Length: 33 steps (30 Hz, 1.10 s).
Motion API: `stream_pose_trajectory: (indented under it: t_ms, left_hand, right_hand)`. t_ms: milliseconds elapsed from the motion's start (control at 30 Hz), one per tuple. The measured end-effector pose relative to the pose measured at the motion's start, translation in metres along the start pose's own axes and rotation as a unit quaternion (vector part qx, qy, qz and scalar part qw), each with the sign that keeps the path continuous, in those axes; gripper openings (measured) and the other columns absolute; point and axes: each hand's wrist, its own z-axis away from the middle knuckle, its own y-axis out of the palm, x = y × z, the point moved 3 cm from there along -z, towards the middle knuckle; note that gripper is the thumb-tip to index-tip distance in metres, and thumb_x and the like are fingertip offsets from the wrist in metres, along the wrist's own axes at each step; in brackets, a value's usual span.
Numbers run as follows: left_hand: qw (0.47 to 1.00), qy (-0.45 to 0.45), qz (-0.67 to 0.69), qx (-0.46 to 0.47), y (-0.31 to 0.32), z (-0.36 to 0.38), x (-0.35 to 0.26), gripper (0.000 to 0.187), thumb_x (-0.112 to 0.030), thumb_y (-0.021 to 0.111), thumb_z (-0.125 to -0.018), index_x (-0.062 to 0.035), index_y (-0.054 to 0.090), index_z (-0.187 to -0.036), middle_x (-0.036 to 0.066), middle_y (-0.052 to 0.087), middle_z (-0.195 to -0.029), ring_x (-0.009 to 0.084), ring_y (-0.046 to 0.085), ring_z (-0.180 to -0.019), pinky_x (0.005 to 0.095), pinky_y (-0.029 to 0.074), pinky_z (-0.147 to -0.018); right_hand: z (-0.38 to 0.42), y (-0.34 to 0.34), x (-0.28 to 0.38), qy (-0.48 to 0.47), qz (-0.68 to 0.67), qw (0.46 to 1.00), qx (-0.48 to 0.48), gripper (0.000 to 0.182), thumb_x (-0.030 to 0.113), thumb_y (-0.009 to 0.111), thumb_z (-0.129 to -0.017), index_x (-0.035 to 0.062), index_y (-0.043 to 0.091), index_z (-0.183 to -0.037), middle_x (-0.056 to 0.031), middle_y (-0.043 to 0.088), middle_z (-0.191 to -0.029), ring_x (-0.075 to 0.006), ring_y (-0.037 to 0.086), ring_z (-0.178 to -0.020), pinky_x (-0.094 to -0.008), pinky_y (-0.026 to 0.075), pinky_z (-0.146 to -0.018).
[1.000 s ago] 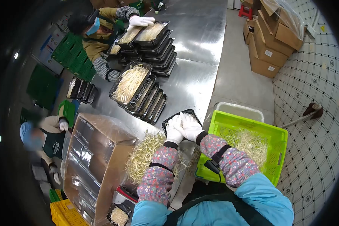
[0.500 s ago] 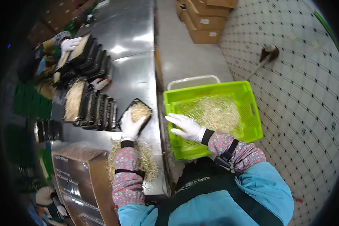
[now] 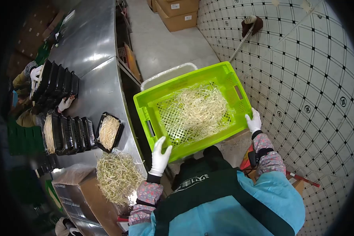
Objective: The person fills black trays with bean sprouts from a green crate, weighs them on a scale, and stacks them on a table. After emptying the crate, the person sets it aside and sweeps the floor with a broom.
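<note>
Gripping a lime-green plastic crate at two opposite edges, a worker in white gloves and floral sleeve covers holds it beside a steel desk. The left hand closes on the crate's near-left corner, at about 7 o'clock of the crate, thumb spread over the rim. The right hand wraps the right-hand edge at about 4 o'clock, fingers curled over the wall. The crate sits tilted in the centre of the view, its slotted floor partly covered by a loose layer of pale bean sprouts.

Behind the crate, at 12 o'clock, the rim of a white bin shows, lined with clear film. To the left hand's 9 o'clock a heap of sprouts lies on the desk, next to a brown carton wrapped in clear plastic. Just beyond the heap, a black tray filled with sprouts rests alone, and a row of black trays stands to its left. A second row of trays sits farther up the desk at 10 o'clock, where another person's gloved hands touch them. Cardboard boxes stand on the floor at 12 o'clock, and a mop lies on the tiled floor at 1 o'clock.
</note>
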Motion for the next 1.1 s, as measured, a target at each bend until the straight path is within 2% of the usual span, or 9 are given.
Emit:
stream_pose_trajectory:
  t_ms: [167,267,533,600,733,900,933,1000,1100]
  left_hand:
    - [0.992,-0.062,-0.083,0.069,0.078,0.032,0.042,0.078,-0.025,0.079,-0.076,-0.0021,0.042,-0.141,0.021,0.045,-0.142,0.0364,0.041,-0.133,0.0413,0.035,-0.111]
    - [0.982,-0.051,-0.138,0.122,0.105,-0.005,0.021,0.091,-0.028,0.081,-0.072,-0.0026,0.034,-0.146,0.021,0.037,-0.148,0.0367,0.039,-0.135,0.0408,0.034,-0.112]
    - [0.898,0.001,-0.332,0.29,0.23,-0.138,0.025,0.137,-0.04,0.093,-0.048,-0.0157,0.011,-0.155,0.016,0.008,-0.161,0.0427,0.015,-0.146,0.0691,0.026,-0.107]
    - [0.879,-0.013,-0.362,0.31,0.25,-0.139,0.026,0.138,-0.043,0.093,-0.047,-0.0201,0.011,-0.155,0.015,0.008,-0.161,0.0435,0.017,-0.145,0.072,0.025,-0.105]
    - [0.877,0.017,-0.391,0.278,0.271,-0.118,0.051,0.129,-0.043,0.09,-0.051,-0.0262,0.014,-0.155,0.012,0.022,-0.157,0.0373,0.038,-0.131,0.0663,0.034,-0.099]
    - [0.968,0.067,-0.187,0.152,0.268,-0.141,0.096,0.046,-0.013,0.074,-0.073,-0.0152,0.061,-0.116,0.009,0.059,-0.115,0.0307,0.059,-0.098,0.0418,0.052,-0.079]
    - [0.979,0.099,-0.152,0.097,0.254,-0.157,0.078,0.027,-0.004,0.067,-0.075,-0.0119,0.064,-0.101,0.008,0.061,-0.1,0.0295,0.061,-0.088,0.0371,0.054,-0.073]
    - [0.98,0.124,-0.128,0.084,0.226,-0.196,0.059,0.029,-0.006,0.069,-0.075,-0.0126,0.064,-0.104,0.008,0.061,-0.103,0.0285,0.063,-0.09,0.0375,0.054,-0.074]
    - [0.964,0.112,-0.209,0.121,0.205,-0.249,0.045,0.056,-0.009,0.074,-0.073,-0.0164,0.056,-0.125,0.011,0.055,-0.121,0.0336,0.058,-0.104,0.0412,0.054,-0.08]
  right_hand:
    - [-0.027,0.003,0.049,-0.214,-0.051,0.973,0.066,0.055,0.018,0.068,-0.085,0.0094,0.051,-0.136,-0.0165,0.055,-0.133,-0.0344,0.052,-0.122,-0.0403,0.042,-0.104]
    - [-0.05,0.031,0.078,-0.224,-0.094,0.941,0.234,0.052,0.023,0.067,-0.086,0.0076,0.053,-0.133,-0.017,0.055,-0.133,-0.0345,0.051,-0.123,-0.0416,0.042,-0.104]
    - [-0.095,0.161,0.096,-0.1,0.075,0.911,0.394,0.116,0.051,0.081,-0.069,0.0076,0.014,-0.154,-0.0265,0.021,-0.156,-0.0476,0.022,-0.142,-0.0517,0.031,-0.112]
    - [-0.062,0.157,0.116,-0.182,0.138,0.879,0.419,0.125,0.054,0.083,-0.064,0.0114,0.009,-0.155,-0.026,0.014,-0.158,-0.0516,0.016,-0.142,-0.06,0.03,-0.109]
    - [-0.008,0.169,0.116,-0.389,0.205,0.826,0.352,0.101,0.043,0.079,-0.071,0.0158,0.025,-0.151,-0.0214,0.026,-0.154,-0.0462,0.027,-0.139,-0.0552,0.039,-0.102]
    - [-0.055,0.215,0.104,-0.373,-0.05,0.837,0.397,0.028,0.013,0.065,-0.081,0.0119,0.062,-0.109,-0.0077,0.055,-0.113,-0.0306,0.055,-0.106,-0.0429,0.052,-0.083]
    - [-0.072,0.207,0.115,-0.368,-0.072,0.837,0.398,0.028,0.014,0.065,-0.081,0.0121,0.062,-0.11,-0.008,0.055,-0.113,-0.0308,0.055,-0.107,-0.0424,0.052,-0.084]
    - [-0.109,0.195,0.142,-0.361,-0.115,0.835,0.4,0.029,0.014,0.064,-0.081,0.0124,0.063,-0.111,-0.0084,0.055,-0.112,-0.0311,0.055,-0.109,-0.0414,0.052,-0.085]
    - [-0.146,0.204,0.172,-0.383,0.0,0.836,0.394,0.065,0.028,0.076,-0.075,0.0151,0.05,-0.134,-0.0092,0.049,-0.134,-0.0336,0.049,-0.122,-0.0458,0.05,-0.09]
